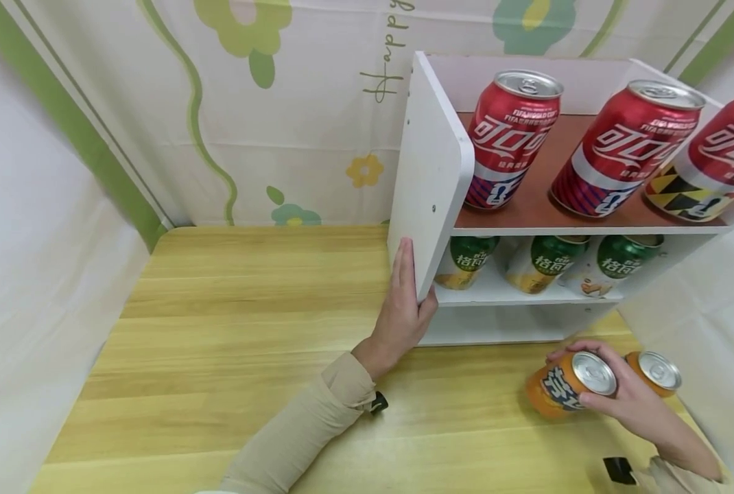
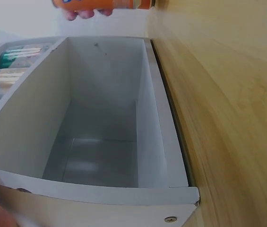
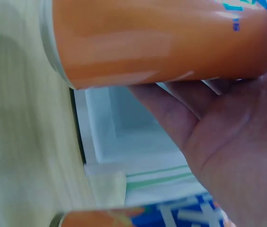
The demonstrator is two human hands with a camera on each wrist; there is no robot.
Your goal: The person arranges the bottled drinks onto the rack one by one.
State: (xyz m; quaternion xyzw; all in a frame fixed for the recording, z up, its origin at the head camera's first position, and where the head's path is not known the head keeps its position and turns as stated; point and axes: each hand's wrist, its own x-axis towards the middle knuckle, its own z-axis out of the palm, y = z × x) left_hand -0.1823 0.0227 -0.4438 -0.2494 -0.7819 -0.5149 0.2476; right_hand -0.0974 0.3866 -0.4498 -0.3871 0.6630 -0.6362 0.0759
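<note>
My left hand [image 1: 400,315] holds the left side panel of a white shelf unit [image 1: 431,178]; its fingers lie straight along the outer face and the thumb is at the front edge. My right hand [image 1: 629,398] grips an orange soda can [image 1: 552,391] around its side, in front of the shelf's lower right end. This can leans a little, and I cannot tell whether its base touches the table. A second orange soda can [image 1: 657,370] stands just right of the hand, partly covered by it. In the left wrist view the bottom compartment [image 2: 100,161] holds nothing.
Red cola cans [image 1: 515,137] stand on the top shelf. Green-topped cans [image 1: 549,264] fill the middle level. The wooden table [image 1: 250,329] extends to the left, with a patterned curtain [image 1: 317,103] behind and white cloth [image 1: 706,322] at the right.
</note>
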